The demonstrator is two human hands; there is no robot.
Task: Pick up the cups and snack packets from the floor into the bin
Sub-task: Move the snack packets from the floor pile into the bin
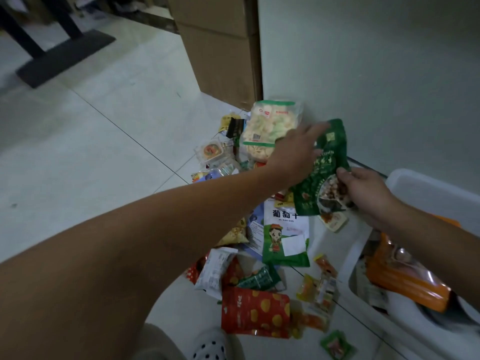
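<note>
The crinkled foil packet [324,172] is dark green with pale print and a brownish nut picture. The flat raisin pouch [285,235] is white over green with a cartoon figure. The glossy red bag [255,311] bears yellow-orange rounds. The plastic bin [426,188] is white; the bag [407,279] inside looks orange.

So there's a heap of snack packets on the pale tile floor by the wall. A dark green glossy nut pouch [322,175] is up off the pile, tilted. Behind it lies a clear bag of pale crackers [270,128], below it a white-and-green raisin pouch [285,237], nearer still a red packet with yellow dots [255,311]. The white plastic bin [426,188] stands on the right, an orange packet [407,281] already inside.
</note>
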